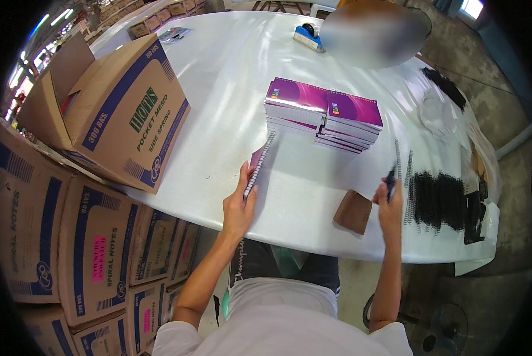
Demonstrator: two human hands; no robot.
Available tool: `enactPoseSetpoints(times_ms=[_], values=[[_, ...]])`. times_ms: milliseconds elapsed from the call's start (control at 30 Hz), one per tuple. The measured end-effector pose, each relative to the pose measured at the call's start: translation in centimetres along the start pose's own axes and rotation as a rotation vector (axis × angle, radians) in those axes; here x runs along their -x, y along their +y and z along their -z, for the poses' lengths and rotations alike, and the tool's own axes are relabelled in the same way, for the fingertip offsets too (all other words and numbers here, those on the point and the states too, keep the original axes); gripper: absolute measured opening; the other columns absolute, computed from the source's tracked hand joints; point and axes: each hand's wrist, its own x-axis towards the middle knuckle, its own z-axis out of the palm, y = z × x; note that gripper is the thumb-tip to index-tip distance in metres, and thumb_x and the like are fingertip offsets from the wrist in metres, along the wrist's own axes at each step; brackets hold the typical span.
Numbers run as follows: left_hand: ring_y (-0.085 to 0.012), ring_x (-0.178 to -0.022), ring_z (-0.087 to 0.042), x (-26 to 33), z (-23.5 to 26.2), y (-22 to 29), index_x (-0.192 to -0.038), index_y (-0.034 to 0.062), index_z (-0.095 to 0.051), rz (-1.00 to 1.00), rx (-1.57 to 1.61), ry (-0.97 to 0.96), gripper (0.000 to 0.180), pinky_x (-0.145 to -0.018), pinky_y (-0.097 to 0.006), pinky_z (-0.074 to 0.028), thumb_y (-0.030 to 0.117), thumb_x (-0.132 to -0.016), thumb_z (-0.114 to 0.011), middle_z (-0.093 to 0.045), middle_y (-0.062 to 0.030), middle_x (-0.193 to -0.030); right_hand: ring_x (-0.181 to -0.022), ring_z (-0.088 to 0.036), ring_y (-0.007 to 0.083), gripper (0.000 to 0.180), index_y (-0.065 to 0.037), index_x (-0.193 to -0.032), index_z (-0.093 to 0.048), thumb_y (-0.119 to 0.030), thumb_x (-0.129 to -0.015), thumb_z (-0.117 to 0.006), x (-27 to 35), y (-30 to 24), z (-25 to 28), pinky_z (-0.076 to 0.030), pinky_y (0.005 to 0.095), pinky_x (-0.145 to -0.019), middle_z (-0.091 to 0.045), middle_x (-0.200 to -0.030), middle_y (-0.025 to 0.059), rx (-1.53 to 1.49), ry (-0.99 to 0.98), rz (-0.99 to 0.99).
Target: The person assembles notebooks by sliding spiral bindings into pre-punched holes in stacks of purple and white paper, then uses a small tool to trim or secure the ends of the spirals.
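My left hand (pixel 239 207) is closed around a small purple-covered spiral notebook (pixel 258 161), held tilted on edge with its coil binding facing up. My right hand (pixel 389 206) grips a small dark hand tool (pixel 390 181), too blurred to tell its exact kind. Just left of that hand, a brown block (pixel 353 212) rests on the table. To its right lie long spiral coils (pixel 408 178) and a thick bunch of black coils (pixel 439 202). Beyond my hands, purple notebooks (pixel 328 110) stand in two stacks side by side.
A large open cardboard box (pixel 129 115) occupies the left of the white-covered table (pixel 218 77). More cartons (pixel 94 255) are piled below it. A blue tape dispenser (pixel 308 38) stands at the far side. A clear plastic bag (pixel 438 113) lies far right, and a fan (pixel 447 329) is below.
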Motion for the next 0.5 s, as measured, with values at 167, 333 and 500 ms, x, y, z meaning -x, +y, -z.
enactPoseSetpoints(times_ms=[167, 333, 500], values=[[-0.016, -0.11, -0.064, -0.2, 1.5, -0.5, -0.138, 0.0077, -0.053, 0.231, 0.1, -0.004, 0.043, -0.089, -0.027, -0.051, 0.011, -0.096, -0.06, -0.062, -0.0129, -0.13, -0.088, -0.056, 0.0318, 0.038, -0.001, -0.109, -0.055, -0.029, -0.088, -0.069, 3.1, -3.1, -6.3, -0.043, 0.0417, -0.076, -0.057, -0.098, 0.0166, 0.353, -0.1, 0.398], [-0.0137, -0.112, -0.062, 0.0, 2.0, -0.5, -0.128, 0.0038, -0.062, 0.121, 0.169, -0.056, 0.034, -0.088, -0.025, -0.05, 0.012, -0.095, -0.062, -0.062, -0.0127, -0.13, -0.089, -0.054, 0.0318, 0.043, -0.004, -0.109, -0.059, -0.035, -0.082, -0.073, 1.9, -1.5, -8.3, -0.041, 0.0411, -0.077, -0.055, -0.099, 0.0132, 0.672, -0.099, 0.515], [-0.0224, -0.117, -0.062, 0.8, 1.3, 0.0, -0.127, 0.0045, -0.062, -0.071, 0.075, -0.082, 0.04, -0.09, -0.028, -0.052, 0.016, -0.089, -0.069, -0.062, -0.0134, -0.129, -0.087, -0.053, 0.0294, 0.051, -0.003, -0.111, -0.061, -0.042, -0.08, -0.073, 3.4, -4.3, -7.7, -0.039, 0.0407, -0.074, -0.057, -0.093, 0.0116, 0.432, -0.203, 0.556]])
